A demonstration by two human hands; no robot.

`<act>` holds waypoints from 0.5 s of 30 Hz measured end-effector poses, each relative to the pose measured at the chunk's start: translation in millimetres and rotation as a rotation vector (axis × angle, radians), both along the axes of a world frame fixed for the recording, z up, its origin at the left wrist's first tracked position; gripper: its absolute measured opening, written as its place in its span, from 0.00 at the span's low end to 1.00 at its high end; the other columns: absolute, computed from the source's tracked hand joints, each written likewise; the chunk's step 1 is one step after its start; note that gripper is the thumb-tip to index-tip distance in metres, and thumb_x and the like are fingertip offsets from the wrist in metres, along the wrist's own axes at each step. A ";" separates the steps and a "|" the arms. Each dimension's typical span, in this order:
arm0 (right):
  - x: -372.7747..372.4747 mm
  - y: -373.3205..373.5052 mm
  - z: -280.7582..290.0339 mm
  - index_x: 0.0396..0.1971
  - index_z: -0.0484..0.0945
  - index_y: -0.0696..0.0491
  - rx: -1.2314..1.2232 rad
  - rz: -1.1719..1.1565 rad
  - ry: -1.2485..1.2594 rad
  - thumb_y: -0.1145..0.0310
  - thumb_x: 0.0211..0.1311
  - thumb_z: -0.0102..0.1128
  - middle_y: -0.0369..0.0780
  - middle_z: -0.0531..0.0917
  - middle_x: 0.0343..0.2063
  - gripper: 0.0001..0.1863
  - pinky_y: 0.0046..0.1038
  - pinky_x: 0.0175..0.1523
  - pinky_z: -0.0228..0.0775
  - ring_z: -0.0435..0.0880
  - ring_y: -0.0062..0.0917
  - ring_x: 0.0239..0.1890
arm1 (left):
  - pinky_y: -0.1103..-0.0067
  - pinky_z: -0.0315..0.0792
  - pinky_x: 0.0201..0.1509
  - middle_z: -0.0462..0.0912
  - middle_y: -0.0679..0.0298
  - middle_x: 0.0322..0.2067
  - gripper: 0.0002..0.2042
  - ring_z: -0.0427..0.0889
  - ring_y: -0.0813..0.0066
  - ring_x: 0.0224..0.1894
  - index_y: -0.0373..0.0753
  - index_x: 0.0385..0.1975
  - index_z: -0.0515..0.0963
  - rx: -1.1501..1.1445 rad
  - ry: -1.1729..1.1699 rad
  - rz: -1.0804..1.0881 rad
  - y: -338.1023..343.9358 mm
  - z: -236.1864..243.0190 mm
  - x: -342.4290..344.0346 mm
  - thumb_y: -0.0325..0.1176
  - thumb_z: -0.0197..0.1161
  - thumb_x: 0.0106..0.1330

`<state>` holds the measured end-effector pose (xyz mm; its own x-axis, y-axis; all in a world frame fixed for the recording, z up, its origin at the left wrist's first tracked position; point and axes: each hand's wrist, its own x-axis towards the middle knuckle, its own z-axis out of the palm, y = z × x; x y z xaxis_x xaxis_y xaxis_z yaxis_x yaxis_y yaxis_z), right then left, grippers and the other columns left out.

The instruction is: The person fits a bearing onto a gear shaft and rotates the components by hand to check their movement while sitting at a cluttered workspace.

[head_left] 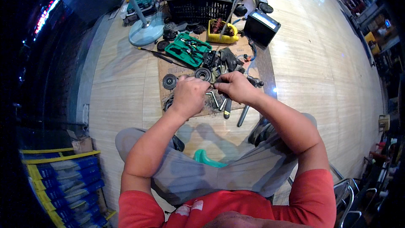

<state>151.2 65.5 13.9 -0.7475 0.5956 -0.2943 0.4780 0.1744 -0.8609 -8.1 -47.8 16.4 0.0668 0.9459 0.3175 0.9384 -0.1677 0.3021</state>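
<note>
A: Hands, two, bare, centre of the frame. State of each?

B: Right hand point(235, 87): thumb and forefinger pinched together on a small dark piece point(213, 86). Left hand point(190, 95): knuckles up, fingers curled, thumb side almost meeting the right fingertips; its grip is hidden, so I cannot tell what it closes on.

A: The small dark piece: place and kind?

B: Mid-frame, between the two hands, above the cardboard sheet point(237, 106). Kind: too small and too covered to tell.

A: Items near the hands?

B: One grooved black wheel point(203, 74), just above the gap between them. One round black disc point(170, 81), left of the left hand. One silver hex key point(214, 99), below the fingertips. One black-and-yellow handle point(227, 109), below the right hand. One dark grey bar point(243, 116), slanting, farther right.

A: Upper part of the frame?

B: One green tool case point(188, 50), lying open, tools inside. One yellow container point(222, 38), reddish-brown parts in it. One black box-shaped battery point(260, 28), to its right. Black slatted crates point(198, 10), at the top. One pale blue round base point(146, 33) bearing a pole, upper left.

A: Lower left?

B: Blue-and-yellow boxes point(69, 185), stacked.
</note>
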 end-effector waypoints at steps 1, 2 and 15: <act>-0.3 -0.6 -3.8 0.27 0.80 0.59 0.086 0.012 0.041 0.67 0.54 0.62 0.48 0.79 0.20 0.10 0.34 0.31 0.69 0.78 0.38 0.23 | 0.65 0.69 0.36 0.80 0.56 0.25 0.04 0.80 0.55 0.31 0.39 0.25 0.80 0.013 0.010 0.002 -0.4 1.4 -0.1 0.32 0.63 0.55; -0.2 -1.9 -7.0 0.27 0.79 0.60 0.172 0.024 0.083 0.68 0.56 0.61 0.45 0.77 0.17 0.09 0.32 0.29 0.68 0.76 0.31 0.21 | 0.65 0.70 0.36 0.80 0.56 0.25 0.05 0.80 0.55 0.31 0.38 0.26 0.80 -0.007 -0.026 0.011 -0.4 1.6 0.1 0.32 0.63 0.56; 10.3 -1.1 -3.1 0.31 0.80 0.58 0.430 0.134 0.213 0.67 0.55 0.60 0.50 0.80 0.25 0.09 0.39 0.35 0.71 0.79 0.46 0.30 | 0.65 0.72 0.35 0.79 0.51 0.24 0.07 0.80 0.53 0.29 0.37 0.28 0.81 -0.296 -0.348 0.067 4.1 1.3 0.4 0.34 0.63 0.57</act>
<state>161.5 64.4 10.8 -0.8424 0.5241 0.1250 0.2481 0.5832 -0.7735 -7.7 -43.7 17.6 -0.0601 0.9979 0.0259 0.7782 0.0306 0.6273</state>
